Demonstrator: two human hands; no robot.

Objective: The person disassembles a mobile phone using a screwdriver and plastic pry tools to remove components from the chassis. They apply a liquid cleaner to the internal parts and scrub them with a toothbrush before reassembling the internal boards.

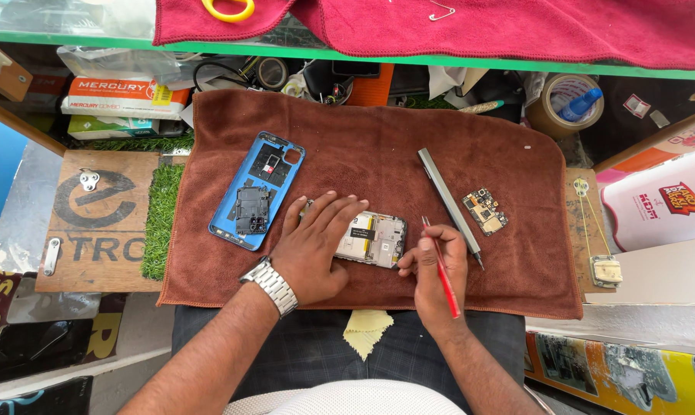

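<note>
Left hand (314,247) flat on opened phone (373,239), right hand (437,270) with red tool (443,273) beside it

A phone repair stall: an opened phone (367,238), loose circuit board (485,211) and screwdriver (449,204) on a cluttered bench

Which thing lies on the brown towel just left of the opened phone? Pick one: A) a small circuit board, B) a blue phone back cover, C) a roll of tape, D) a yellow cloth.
B: the blue phone back cover lies on the brown towel, left of the opened phone under the left hand.
</note>
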